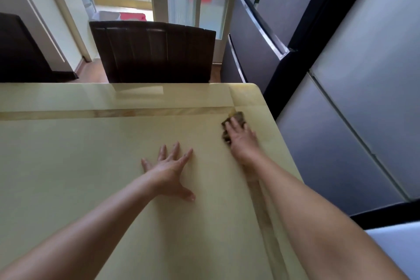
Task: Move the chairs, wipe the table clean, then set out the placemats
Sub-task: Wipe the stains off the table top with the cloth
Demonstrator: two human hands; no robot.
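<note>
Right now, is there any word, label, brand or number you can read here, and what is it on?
None can be read.
Table, cloth, chair, fridge: no lettering shows.
Red shapes behind the frosted glass door: too blurred to tell whether they carry text.

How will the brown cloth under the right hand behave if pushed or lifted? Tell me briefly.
The brown cloth looks bunched under the right hand, so probably soft and floppy if lifted. Small and thin, it is likely light. On the glossy table it should slide easily under a flat palm.
</note>
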